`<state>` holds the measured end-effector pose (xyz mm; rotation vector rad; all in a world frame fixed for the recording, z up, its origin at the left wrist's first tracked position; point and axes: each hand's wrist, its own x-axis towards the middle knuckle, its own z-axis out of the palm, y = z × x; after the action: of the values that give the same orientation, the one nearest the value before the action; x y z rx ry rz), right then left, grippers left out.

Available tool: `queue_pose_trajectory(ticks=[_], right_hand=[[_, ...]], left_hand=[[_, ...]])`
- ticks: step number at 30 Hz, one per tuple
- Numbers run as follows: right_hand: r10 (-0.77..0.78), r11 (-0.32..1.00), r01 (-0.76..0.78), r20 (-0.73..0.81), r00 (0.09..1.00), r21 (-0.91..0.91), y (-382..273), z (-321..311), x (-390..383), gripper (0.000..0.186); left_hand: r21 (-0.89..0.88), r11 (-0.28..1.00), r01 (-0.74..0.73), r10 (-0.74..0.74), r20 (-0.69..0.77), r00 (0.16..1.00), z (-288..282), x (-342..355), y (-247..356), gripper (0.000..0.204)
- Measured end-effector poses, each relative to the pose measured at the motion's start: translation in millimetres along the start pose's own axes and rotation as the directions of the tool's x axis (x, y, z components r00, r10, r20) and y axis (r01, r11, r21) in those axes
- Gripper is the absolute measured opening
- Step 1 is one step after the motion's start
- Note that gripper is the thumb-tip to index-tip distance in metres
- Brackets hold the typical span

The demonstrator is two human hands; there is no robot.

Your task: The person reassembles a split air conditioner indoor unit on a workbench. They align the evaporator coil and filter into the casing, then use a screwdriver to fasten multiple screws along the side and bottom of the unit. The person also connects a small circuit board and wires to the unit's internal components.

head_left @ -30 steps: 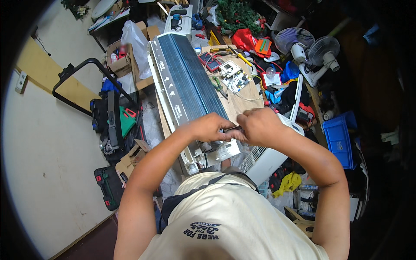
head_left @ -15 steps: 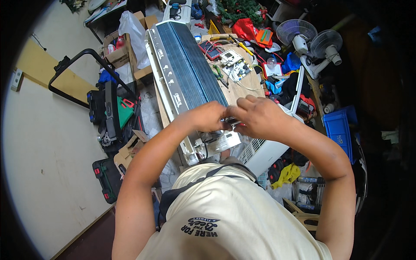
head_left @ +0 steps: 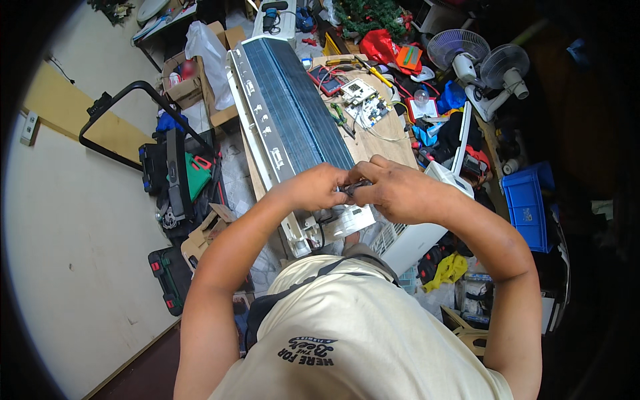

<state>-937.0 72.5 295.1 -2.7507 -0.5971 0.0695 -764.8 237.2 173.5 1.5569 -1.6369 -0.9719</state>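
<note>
Both hands meet over the near end of an opened air conditioner indoor unit (head_left: 277,87), whose dark finned coil is exposed. My left hand (head_left: 319,187) has its fingers pinched together. From the other side my right hand (head_left: 397,190) curls in, its fingers bent against the left ones. Between the fingertips is a small dark piece (head_left: 355,189), mostly hidden, so its kind cannot be told. Just below the hands sits a white plastic housing (head_left: 353,220) at the unit's end, with a black cable (head_left: 323,232) beside it.
On the wooden tabletop lie a circuit board (head_left: 370,112), a red multimeter (head_left: 325,81) and green-handled pliers (head_left: 341,121). A white slatted cover (head_left: 407,243) leans at the near right. Two fans (head_left: 505,70) and a blue crate (head_left: 529,203) stand right; a black-framed trolley (head_left: 113,97) stands left.
My right hand's fingers have closed in nearer the left fingertips, and both hands sit slightly lower in view. The whole scene has shifted a little with the head.
</note>
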Motion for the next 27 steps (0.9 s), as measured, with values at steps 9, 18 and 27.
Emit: queue_pose_trajectory(ticks=[9,18,27], right_hand=[[0.096,0.995,-0.096,-0.207,0.974,0.008,-2,17,10,0.029],[-0.074,0.997,0.073,-0.232,0.97,-0.014,9,18,9,0.027],[-0.165,0.975,0.196,-0.254,0.953,0.1,34,38,1,0.036]], left_hand=[[0.306,0.934,0.183,-0.022,-0.465,0.885,46,-14,-12,0.044],[0.458,0.705,0.541,-0.055,-0.726,0.686,118,-25,-34,0.028],[0.376,0.578,0.725,-0.1,-0.848,0.52,152,-15,-40,0.022]])
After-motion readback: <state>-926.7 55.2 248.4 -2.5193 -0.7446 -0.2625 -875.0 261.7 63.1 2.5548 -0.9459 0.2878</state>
